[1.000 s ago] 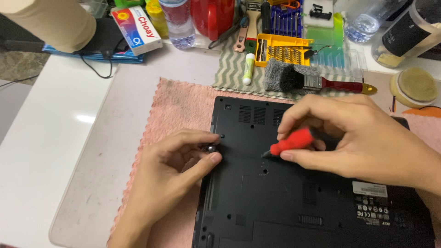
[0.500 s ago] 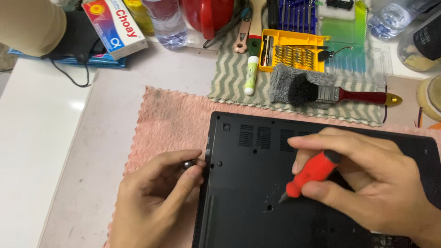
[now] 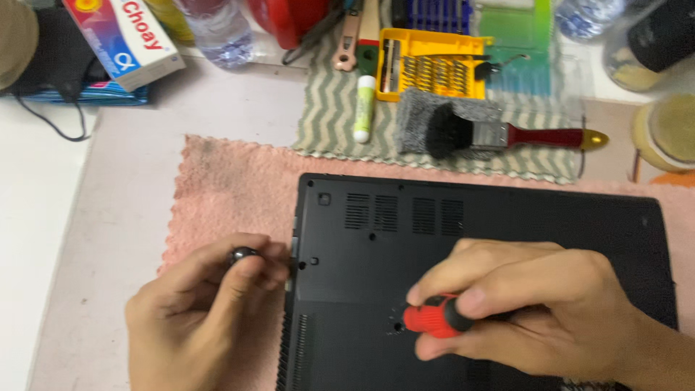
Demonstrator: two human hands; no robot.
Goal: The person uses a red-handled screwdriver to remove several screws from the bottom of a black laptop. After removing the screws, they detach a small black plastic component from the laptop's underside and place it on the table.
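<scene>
The right hand grips a red screwdriver, fingers clamped round its handle, tip at a screw hole near the front middle of the laptop. To do this well, I'd judge the tip should sit square in the screw, pressed straight down and turned slowly. The left hand pinches a small dark round part at the laptop's left edge, steadying it. The laptop lies bottom-up, matte black with vent slots, on a pink cloth near the bench's front edge.
</scene>
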